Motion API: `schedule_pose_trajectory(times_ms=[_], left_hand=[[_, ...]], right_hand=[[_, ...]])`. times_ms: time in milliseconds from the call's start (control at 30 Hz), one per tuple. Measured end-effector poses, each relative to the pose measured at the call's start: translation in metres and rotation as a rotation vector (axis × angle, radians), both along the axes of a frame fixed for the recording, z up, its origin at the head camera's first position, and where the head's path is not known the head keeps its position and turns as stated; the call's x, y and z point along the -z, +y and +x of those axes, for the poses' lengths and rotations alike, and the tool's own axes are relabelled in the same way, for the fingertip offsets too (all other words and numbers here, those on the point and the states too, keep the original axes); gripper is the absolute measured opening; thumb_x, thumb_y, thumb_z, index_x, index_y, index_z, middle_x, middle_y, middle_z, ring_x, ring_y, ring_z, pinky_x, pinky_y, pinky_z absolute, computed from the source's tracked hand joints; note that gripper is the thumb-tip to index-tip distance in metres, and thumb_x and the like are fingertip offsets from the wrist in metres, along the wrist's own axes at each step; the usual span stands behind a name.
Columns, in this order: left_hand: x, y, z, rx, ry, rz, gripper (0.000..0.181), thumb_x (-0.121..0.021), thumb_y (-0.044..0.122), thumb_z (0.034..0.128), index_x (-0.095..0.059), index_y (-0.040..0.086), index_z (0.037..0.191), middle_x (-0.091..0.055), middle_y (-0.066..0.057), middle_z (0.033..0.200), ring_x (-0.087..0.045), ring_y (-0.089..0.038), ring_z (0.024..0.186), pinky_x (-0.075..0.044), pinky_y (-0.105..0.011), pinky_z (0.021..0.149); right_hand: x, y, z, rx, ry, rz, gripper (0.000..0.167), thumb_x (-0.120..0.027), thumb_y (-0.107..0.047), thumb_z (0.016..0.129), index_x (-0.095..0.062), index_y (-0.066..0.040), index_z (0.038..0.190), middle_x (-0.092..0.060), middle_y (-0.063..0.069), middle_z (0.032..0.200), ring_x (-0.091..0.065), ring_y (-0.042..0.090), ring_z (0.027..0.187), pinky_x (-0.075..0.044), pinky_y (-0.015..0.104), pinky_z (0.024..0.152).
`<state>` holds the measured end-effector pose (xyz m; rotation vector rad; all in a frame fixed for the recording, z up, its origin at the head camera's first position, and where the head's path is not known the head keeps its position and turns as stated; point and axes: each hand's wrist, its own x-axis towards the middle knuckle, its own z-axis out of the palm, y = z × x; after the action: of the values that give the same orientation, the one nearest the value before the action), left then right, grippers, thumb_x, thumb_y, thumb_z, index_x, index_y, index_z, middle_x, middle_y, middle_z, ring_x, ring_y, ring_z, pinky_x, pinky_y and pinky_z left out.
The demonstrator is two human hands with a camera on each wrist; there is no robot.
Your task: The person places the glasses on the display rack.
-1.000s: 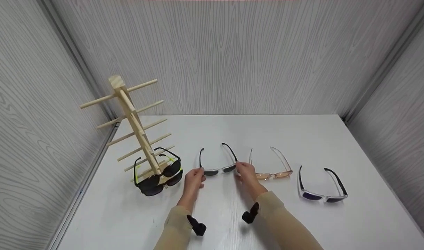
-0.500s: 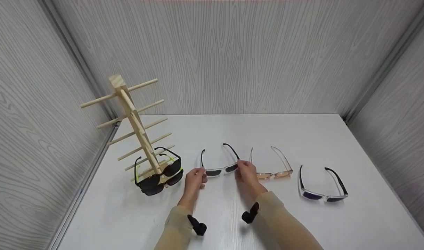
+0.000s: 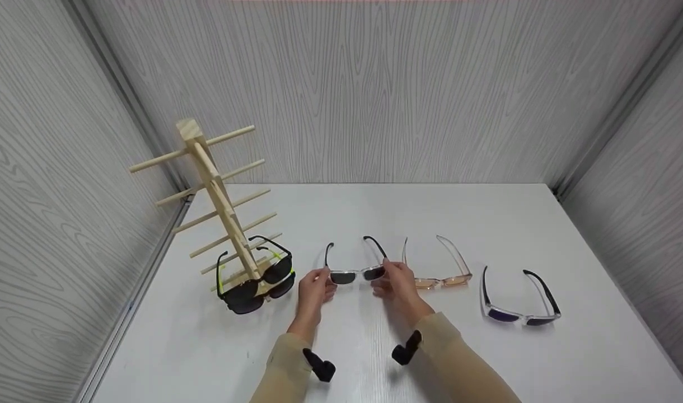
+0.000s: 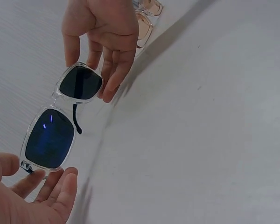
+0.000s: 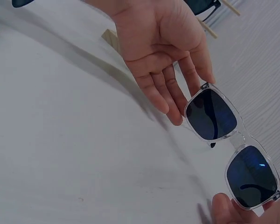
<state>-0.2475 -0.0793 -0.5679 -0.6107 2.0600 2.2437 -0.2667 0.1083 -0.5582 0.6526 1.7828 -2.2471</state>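
Tan-sleeved forearms [image 3: 462,358] reach forward. The left hand [image 3: 313,290] and right hand [image 3: 402,284] each pinch; lower fingers [image 4: 122,70] appear loosely bent.

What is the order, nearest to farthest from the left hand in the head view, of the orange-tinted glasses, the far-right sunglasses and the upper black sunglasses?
1. Upper black sunglasses, on the rack, left of the left hand.
2. Orange-tinted glasses, beside the right hand.
3. Far-right sunglasses, at the table's right.
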Motion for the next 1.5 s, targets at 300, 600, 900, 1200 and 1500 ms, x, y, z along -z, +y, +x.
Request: schedule_pose_trajectory(times_ms=[300,600,900,1200,1500], left_hand=[[-0.009,0.000,0.007,-0.018,0.009,0.155,0.032,-0.053,0.022,0.0951,-0.056,-0.003,0.114,-0.063,-0.020,0.097,-0.066,-0.030,0.088,-0.053,-0.039,0.077],[-0.016,-0.001,0.015,-0.024,0.014,0.279,0.035,-0.056,0.021,0.0934,-0.053,-0.004,0.117,-0.061,-0.017,0.095,-0.066,-0.029,0.087,-0.053,-0.039,0.079],[-0.029,0.000,0.024,-0.005,0.004,0.288,0.040,-0.060,0.024,0.0919,-0.052,-0.003,0.120,-0.060,-0.018,0.102,-0.065,-0.030,0.092,-0.053,-0.035,0.077],[-0.035,-0.001,0.030,0.012,-0.016,0.251,0.038,-0.061,0.028,0.0911,-0.056,0.002,0.118,-0.059,-0.017,0.105,-0.066,-0.026,0.090,-0.053,-0.034,0.076],[-0.040,-0.002,0.039,0.050,0.027,0.270,0.041,-0.062,0.026,0.0907,-0.053,-0.001,0.120,-0.060,-0.017,0.105,-0.065,-0.028,0.091,-0.053,-0.033,0.075]], right_hand=[[-0.009,0.000,0.005,0.007,0.073,-0.061,0.024,-0.053,-0.023,0.095,-0.048,-0.002,0.106,-0.058,0.021,0.103,-0.066,0.030,0.077,-0.055,0.037,0.063],[-0.015,0.001,0.011,0.018,0.099,-0.113,0.020,-0.054,-0.019,0.094,-0.049,-0.002,0.101,-0.055,0.019,0.099,-0.067,0.028,0.073,-0.055,0.033,0.063],[-0.021,0.007,0.017,-0.002,0.147,-0.114,0.021,-0.054,-0.020,0.095,-0.049,-0.001,0.101,-0.058,0.018,0.094,-0.067,0.032,0.078,-0.056,0.035,0.064],[-0.026,0.012,0.026,-0.036,0.171,-0.133,0.026,-0.055,-0.023,0.094,-0.049,-0.001,0.105,-0.058,0.017,0.095,-0.067,0.033,0.081,-0.055,0.036,0.067],[-0.033,0.016,0.034,-0.045,0.187,-0.129,0.032,-0.060,-0.023,0.092,-0.052,0.002,0.110,-0.062,0.014,0.093,-0.067,0.032,0.081,-0.055,0.038,0.070]])
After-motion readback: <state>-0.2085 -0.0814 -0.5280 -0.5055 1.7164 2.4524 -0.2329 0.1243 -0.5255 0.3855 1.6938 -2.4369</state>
